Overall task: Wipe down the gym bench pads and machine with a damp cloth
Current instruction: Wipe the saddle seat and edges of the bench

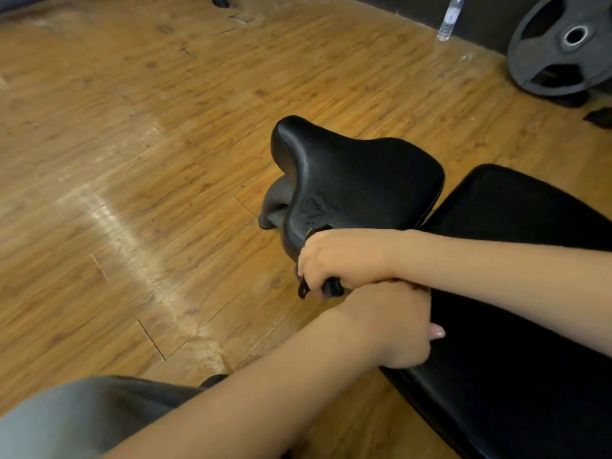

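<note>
Gripping a dark cloth (332, 288), right hand (344, 256) works beside wooden floor (132, 160); left hand (397, 326) clasps bench pad (516, 293).

Wood-plank floor (132, 160), glare streak; dark wall (480, 21); weight plate (559, 48), water bottle (449, 18) against it.

No text, label, brand, number or sign could be read anywhere, neither near the fingers nor farther out on the floor and equipment.
</note>
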The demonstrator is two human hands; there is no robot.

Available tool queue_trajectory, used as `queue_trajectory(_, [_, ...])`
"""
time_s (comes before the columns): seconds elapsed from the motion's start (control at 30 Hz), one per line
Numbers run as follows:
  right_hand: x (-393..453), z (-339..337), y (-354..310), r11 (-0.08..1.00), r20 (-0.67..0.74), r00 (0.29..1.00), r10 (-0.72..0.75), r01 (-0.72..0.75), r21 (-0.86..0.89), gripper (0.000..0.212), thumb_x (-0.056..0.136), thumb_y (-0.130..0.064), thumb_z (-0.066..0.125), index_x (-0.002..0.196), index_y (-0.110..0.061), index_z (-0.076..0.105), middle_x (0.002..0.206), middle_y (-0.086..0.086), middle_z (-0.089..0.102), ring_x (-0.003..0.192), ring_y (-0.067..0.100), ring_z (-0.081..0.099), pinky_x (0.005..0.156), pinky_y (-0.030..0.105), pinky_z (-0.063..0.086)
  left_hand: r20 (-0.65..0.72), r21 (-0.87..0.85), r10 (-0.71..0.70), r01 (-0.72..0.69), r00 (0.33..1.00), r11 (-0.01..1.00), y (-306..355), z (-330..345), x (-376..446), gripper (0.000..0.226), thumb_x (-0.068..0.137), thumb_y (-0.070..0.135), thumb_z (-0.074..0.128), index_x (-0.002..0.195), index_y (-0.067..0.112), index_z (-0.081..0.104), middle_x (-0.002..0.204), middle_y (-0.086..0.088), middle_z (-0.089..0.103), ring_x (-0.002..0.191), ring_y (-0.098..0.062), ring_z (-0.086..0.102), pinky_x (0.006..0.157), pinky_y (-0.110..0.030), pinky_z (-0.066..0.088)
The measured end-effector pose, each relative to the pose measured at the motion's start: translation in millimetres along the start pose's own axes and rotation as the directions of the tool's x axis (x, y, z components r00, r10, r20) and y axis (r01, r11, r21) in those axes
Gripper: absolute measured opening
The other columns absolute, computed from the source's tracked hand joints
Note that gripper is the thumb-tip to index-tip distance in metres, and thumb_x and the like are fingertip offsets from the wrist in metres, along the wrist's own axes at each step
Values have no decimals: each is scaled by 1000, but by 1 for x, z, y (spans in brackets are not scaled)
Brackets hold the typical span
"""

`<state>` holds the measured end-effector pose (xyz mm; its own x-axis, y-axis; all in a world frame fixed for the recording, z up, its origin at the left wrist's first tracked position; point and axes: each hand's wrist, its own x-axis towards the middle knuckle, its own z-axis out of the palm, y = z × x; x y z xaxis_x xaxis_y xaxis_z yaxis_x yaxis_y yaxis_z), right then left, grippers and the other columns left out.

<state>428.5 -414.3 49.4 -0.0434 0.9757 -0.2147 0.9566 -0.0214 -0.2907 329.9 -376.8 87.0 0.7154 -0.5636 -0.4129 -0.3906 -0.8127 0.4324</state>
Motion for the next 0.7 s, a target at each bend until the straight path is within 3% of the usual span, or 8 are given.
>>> queue_trajectory(0.13, [-46, 5, 39, 911, -390, 839, 379, -266, 315, 44, 63, 14, 53, 91, -11, 73, 107, 2, 68, 115, 11, 52, 103, 18, 31, -55, 133, -15, 22, 998, 991, -6, -2, 2, 56, 98, 31, 42, 145, 2, 29, 152, -16, 26, 141, -29, 23, 114, -38, 25])
queue_trajectory(0.2, [-73, 10, 77, 746, -554, 501, 665, -420, 517, 45, 64, 20, 53, 95, -6, 72, 105, 12, 69, 107, 18, 61, 96, 12, 38, -183, 104, -102, 123, 978, 987, -12, -10, 3, 39, 96, 30, 45, 127, 7, 51, 138, -12, 46, 130, -29, 39, 104, -37, 36])
queue_trajectory(0.27, [-92, 11, 107, 429, -447, 76, 891, -466, 774, 39, 76, 14, 57, 108, -6, 68, 112, 16, 65, 100, 10, 64, 82, 6, 40, -273, 84, -205, 236, 940, 968, -22, -20, 6, 38, 95, 30, 46, 124, 6, 53, 137, -12, 46, 129, -29, 39, 104, -36, 33])
queue_trajectory(0.33, [-88, 10, 124, 249, -347, -131, 929, -474, 845, 30, 83, 2, 63, 111, -10, 67, 110, 9, 66, 103, 13, 62, 78, 7, 38, -231, 109, -323, 354, 918, 929, -34, -26, 9, 59, 95, 34, 46, 141, -1, 33, 152, -19, 24, 142, -32, 19, 113, -37, 20])
queue_trajectory(0.4, [-59, 0, 114, 327, -378, -36, 925, -432, 841, 29, 82, 3, 64, 109, -7, 68, 104, 6, 66, 98, 11, 60, 82, 10, 44, -142, 161, -423, 443, 895, 882, -40, -25, 12, 78, 95, 40, 47, 148, -4, 10, 157, -21, 1, 145, -34, 1, 116, -40, 11])
queue_trajectory(0.57, [-5, 6, 51, 732, -402, 639, 656, -409, 545, 44, 80, 7, 57, 117, -16, 66, 126, 0, 60, 125, 7, 43, 107, 23, 31, -75, 139, -471, 477, 879, 868, -41, -19, 21, 87, 95, 45, 45, 147, -6, -3, 156, -24, -6, 145, -36, -6, 117, -42, 7])
queue_trajectory(0.63, [-17, -1, 65, 796, -406, 705, 582, -390, 463, 47, 78, 7, 58, 117, -16, 66, 127, 1, 60, 124, 8, 44, 106, 15, 28, -86, 125, -455, 462, 887, 878, -41, -18, 22, 88, 95, 45, 45, 147, -6, -5, 156, -23, -10, 145, -36, -9, 117, -42, 6])
queue_trajectory(0.7, [-23, -10, 92, 787, -476, 636, 607, -397, 473, 50, 73, 13, 59, 116, -9, 66, 125, 8, 60, 121, 16, 51, 102, 7, 27, -80, 123, -438, 445, 895, 887, -41, -16, 22, 89, 96, 44, 45, 147, -5, -9, 155, -23, -16, 144, -35, -13, 117, -42, 5])
